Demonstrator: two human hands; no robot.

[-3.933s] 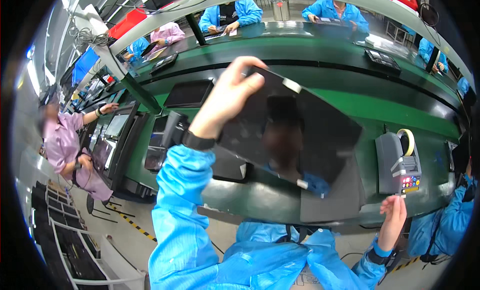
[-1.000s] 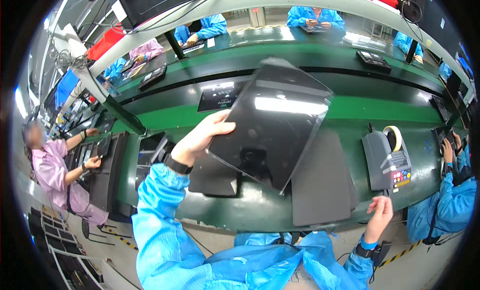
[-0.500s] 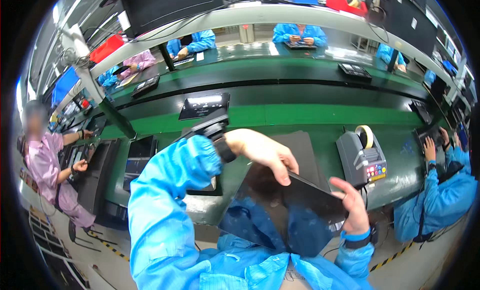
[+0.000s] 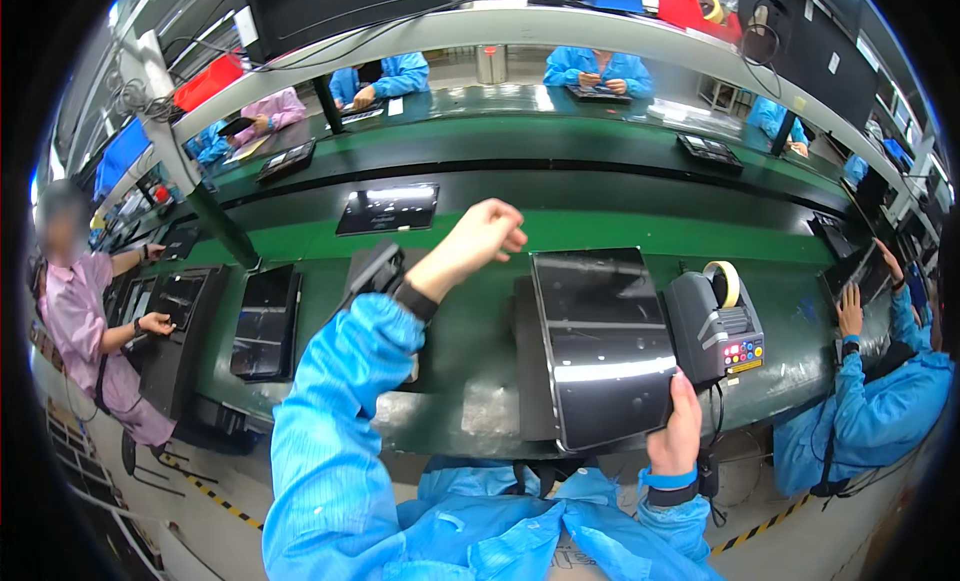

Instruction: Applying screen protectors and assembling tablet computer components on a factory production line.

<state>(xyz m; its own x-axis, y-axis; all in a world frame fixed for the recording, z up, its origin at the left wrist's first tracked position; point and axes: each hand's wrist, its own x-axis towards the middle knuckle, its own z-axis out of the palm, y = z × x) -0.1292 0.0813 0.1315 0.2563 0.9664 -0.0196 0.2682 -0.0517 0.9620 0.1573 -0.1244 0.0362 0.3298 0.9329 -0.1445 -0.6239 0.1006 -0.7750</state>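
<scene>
A black, glossy tablet-sized panel (image 4: 605, 331) lies tilted slightly over a dark grey sheet or pad (image 4: 530, 371), bright reflections across its face. My right hand (image 4: 677, 426) grips its lower right corner, thumb on the glossy face and fingers underneath. Off the panel's upper left side, my left hand (image 4: 482, 241) hangs above the green bench, fingers curled in; whether anything is pinched there is hidden. A dark device is strapped at my left wrist, and under that forearm a dark flat item shows only in part.
Right of the panel stands a grey tape dispenser (image 4: 718, 321) with coloured buttons. Black panels are stacked (image 4: 267, 323) at left, and another tablet (image 4: 388, 209) lies farther back. Co-workers sit left, right and across. A shelf beam (image 4: 560, 19) crosses overhead.
The panel has gone from tilted up near my body to lying over the dark pad. My left hand has left its edge and moved up-left; my right hand still holds it, lower down.
</scene>
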